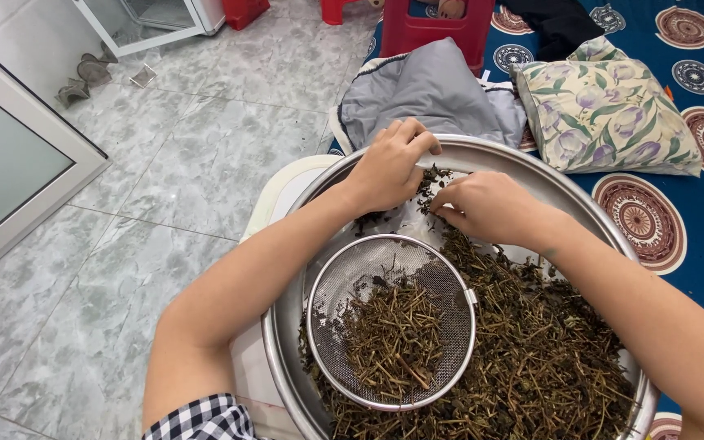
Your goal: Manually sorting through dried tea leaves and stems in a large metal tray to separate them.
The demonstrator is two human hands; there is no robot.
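A heap of dried stems and leaves point(531, 358), brown and twiggy, fills one wide round metal basin point(588, 204). At its far edge both hands pick through the dark leaves: the left hand point(389, 167) has its fingers curled, pinching bits; the right hand point(486, 208) is bunched closed over a small clump. One round wire-mesh sieve point(352, 269) lies on the heap just below them, holding sorted stems. Beyond lie one grey cushion point(433, 90), one floral pillow point(605, 110) and a blue patterned mat point(694, 244).

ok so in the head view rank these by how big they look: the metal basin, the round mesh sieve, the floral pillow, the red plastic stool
1. Large round metal basin
2. Floral pillow with purple tulips, or the round wire-mesh sieve: they look alike, and the sieve sits nearer the camera, so unsure
3. Red plastic stool, partly cut off by the frame
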